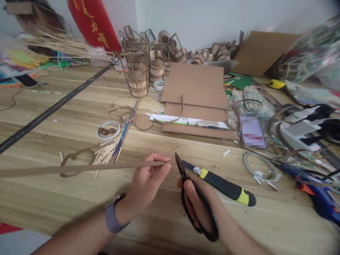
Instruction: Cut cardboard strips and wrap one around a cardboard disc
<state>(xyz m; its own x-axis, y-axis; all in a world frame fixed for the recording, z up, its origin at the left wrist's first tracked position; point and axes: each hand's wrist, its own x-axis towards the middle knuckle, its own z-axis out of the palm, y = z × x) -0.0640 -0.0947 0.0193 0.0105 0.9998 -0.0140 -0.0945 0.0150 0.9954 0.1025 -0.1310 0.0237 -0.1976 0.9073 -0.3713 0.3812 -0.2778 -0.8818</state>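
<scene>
My left hand (pixel 148 184) pinches the end of a long brown cardboard strip (pixel 79 169) that runs off to the left above the wooden table (pixel 79 117). My right hand (pixel 198 205) grips black scissors (pixel 195 202) by the handles, blades pointing up toward the strip's end, close to my left fingertips. A black and yellow utility knife (pixel 225 186) lies on the table just right of the scissors.
Small wooden sticks (pixel 106 152), a tape ring (pixel 108 130), cardboard sheets (pixel 196 99) and several slatted cardboard baskets (pixel 138 83) fill the middle and back. A blue glue gun (pixel 318 194), a wire coil (pixel 259 166) and packaged clutter lie at right. A dark rail (pixel 53 109) crosses the left side.
</scene>
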